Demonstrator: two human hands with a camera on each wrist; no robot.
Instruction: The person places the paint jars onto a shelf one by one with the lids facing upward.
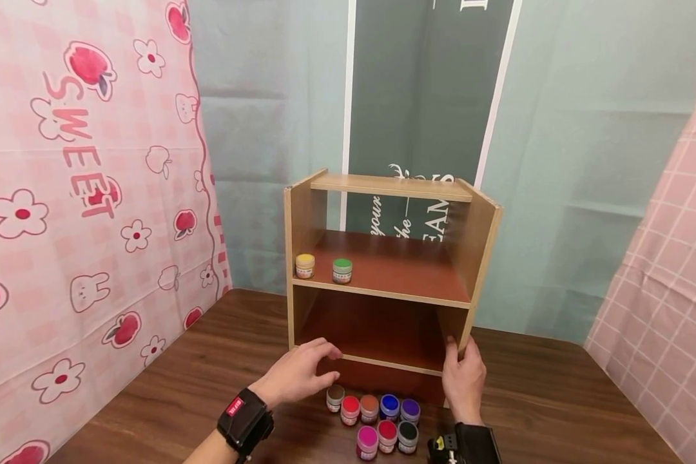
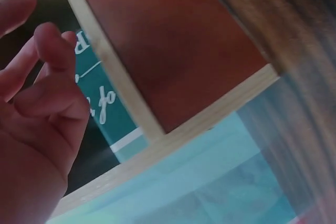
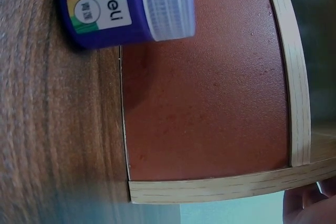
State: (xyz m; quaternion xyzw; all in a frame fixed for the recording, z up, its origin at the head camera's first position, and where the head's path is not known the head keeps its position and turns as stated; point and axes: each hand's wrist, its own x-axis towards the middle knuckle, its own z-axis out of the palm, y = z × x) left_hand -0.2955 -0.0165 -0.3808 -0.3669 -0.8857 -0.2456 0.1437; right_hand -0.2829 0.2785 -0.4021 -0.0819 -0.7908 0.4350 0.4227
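A small wooden shelf with reddish-brown boards stands upright on the table. My right hand grips its right side panel low down, thumb on the inner face and fingers outside. My left hand hovers by the lower front edge, fingers loosely bent with nothing in them; the left wrist view shows the same empty hand. On the middle board sit a yellow paint jar and a green paint jar. Closest to the left fingertips stands a brown-lidded jar. A purple paint jar looms large in the right wrist view.
Several more paint jars stand in two rows before the shelf, among them a blue one, a magenta one and a black one. Printed pink cloth hangs at left, and a teal curtain behind.
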